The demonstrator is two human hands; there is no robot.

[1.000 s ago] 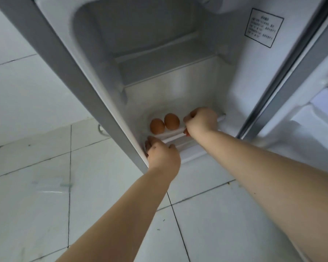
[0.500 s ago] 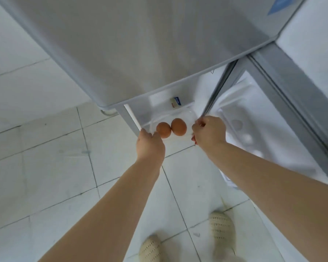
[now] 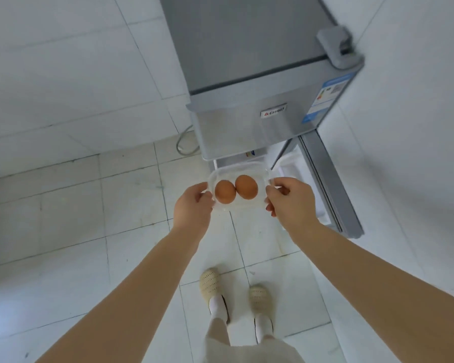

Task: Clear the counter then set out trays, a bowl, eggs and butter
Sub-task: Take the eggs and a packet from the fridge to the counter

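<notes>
Two brown eggs [image 3: 236, 191] lie side by side in a clear plastic container [image 3: 237, 170]. My left hand [image 3: 193, 208] grips the container's left end and my right hand [image 3: 290, 203] grips its right end. I hold it level in front of the small grey fridge [image 3: 249, 74], over the tiled floor. No butter, trays or bowl are in view.
The fridge's lower door [image 3: 328, 179] stands open to the right, close to my right forearm. A grey cord [image 3: 184, 142] hangs at the fridge's left side by the white tiled wall. My feet in beige slippers [image 3: 210, 285] stand on the white floor tiles below.
The container with the eggs has come out of the fridge's lower compartment and up toward me in both hands. My view has risen, so the fridge top now shows.
</notes>
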